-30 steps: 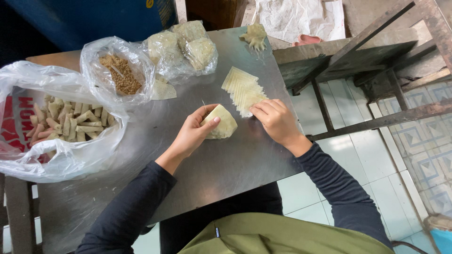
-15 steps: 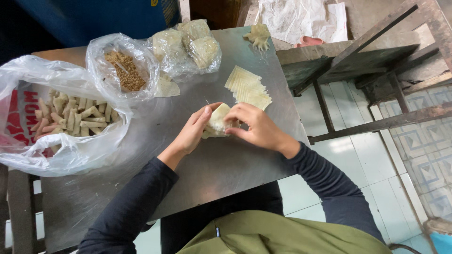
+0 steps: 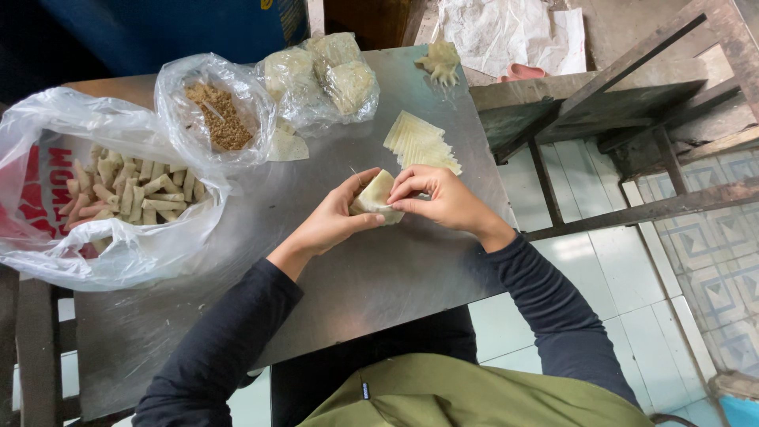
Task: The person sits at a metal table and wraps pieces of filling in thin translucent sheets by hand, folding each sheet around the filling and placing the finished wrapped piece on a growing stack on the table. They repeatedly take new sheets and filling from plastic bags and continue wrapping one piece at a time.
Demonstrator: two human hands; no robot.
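Both hands have closed in since a second ago, when the right hand (image 3: 443, 198) lay apart by the stack; now it meets the left hand (image 3: 336, 217) on the pale wrapper (image 3: 375, 194), which sits near the middle of the metal table (image 3: 356, 292). Each hand's fingers are pinched on the wrapper's edges, folding it. Doing this fold well likely means keeping the filling tucked in and pressing the edges evenly. At one o'clock from the wrapper lies the stack of wrappers (image 3: 419, 142); at ten o'clock the bag of filling (image 3: 213, 115); at nine o'clock the bag of finished rolls (image 3: 126, 190).
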